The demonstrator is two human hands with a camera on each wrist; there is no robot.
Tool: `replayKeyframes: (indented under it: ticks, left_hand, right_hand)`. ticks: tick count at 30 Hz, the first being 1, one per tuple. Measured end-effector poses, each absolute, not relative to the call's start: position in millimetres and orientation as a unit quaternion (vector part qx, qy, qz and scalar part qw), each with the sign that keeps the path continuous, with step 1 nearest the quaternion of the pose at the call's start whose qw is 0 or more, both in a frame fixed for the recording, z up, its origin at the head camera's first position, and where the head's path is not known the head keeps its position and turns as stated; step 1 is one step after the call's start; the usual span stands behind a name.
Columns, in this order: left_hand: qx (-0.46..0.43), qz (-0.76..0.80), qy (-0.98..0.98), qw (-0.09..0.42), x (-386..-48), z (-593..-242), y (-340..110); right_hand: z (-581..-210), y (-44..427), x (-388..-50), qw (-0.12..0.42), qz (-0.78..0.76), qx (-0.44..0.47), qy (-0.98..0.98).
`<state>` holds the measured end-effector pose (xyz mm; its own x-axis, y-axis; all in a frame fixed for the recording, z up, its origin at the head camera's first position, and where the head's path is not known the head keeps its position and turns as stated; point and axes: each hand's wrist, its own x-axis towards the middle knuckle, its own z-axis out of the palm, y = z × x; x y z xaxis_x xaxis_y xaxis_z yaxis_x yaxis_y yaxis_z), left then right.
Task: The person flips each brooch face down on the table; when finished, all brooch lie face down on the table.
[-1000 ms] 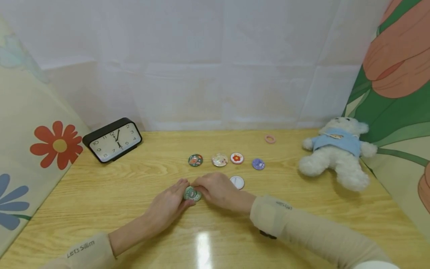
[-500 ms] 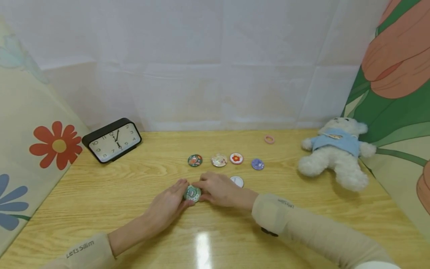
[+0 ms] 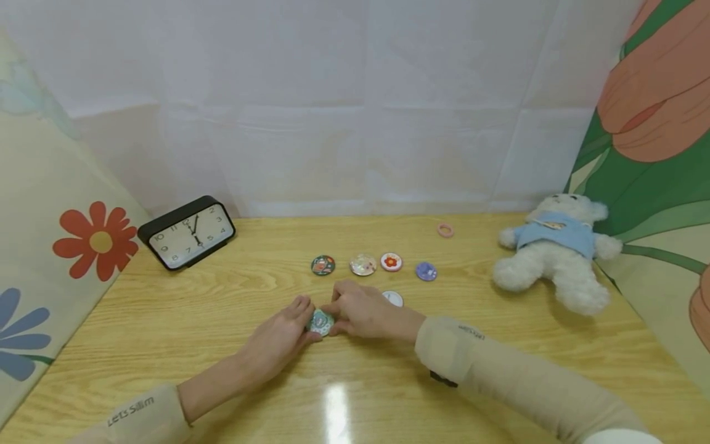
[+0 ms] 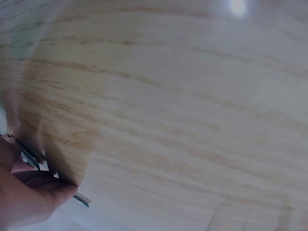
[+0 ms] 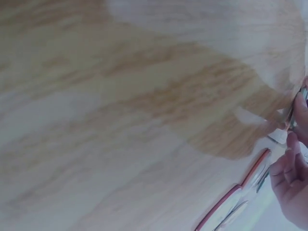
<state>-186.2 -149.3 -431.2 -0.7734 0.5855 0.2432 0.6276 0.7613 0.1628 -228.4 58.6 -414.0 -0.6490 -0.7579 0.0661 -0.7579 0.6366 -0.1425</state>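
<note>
In the head view a round pin badge (image 3: 320, 322) with a green design on its face is tilted up between both hands. My left hand (image 3: 279, 340) grips its left side, thumb at the lower edge and fingers at the upper. My right hand (image 3: 362, 311) pinches the right edge with thumb and forefinger. The left wrist view catches only part of the left hand (image 4: 33, 197) in its lower left corner. At the right edge of the right wrist view, part of a hand (image 5: 294, 185) shows; the badge's front is hidden there.
Behind the hands lie a dark patterned badge (image 3: 323, 265), a shiny pale badge (image 3: 363, 264), a red-flower badge (image 3: 391, 261) and a purple badge (image 3: 426, 271). A white disc (image 3: 393, 298) is partly behind the right hand. Farther out are a clock (image 3: 191, 233), pink ring (image 3: 445, 230) and plush toy (image 3: 557, 253).
The right fingers have shifted from the badge's top edge to its right side. The badge has turned between the hands, so its printed design sits at a different angle. The left hand stays nearly still.
</note>
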Motion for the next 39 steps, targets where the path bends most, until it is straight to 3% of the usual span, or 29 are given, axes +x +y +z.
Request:
replayKeyframes:
  ticks: [12,17,25,39]
  left_hand:
    - [-0.345,-0.12,-0.93,0.042,-192,-422,-151]
    - [-0.349,-0.105,-0.93,0.047,-195,-411,-138]
    - [-0.374,-0.073,-0.925,0.01,-197,-400,-103]
    - [-0.345,-0.016,-0.938,0.039,-205,-415,-86]
  right_hand:
    - [-415,73,-229,-0.018,0.132,0.399,-0.907]
    - [-407,105,-230,-0.006,0.162,0.383,-0.909]
    - [-396,155,-230,0.003,0.155,0.334,-0.93]
    - [-405,145,-235,0.008,0.128,0.351,-0.927]
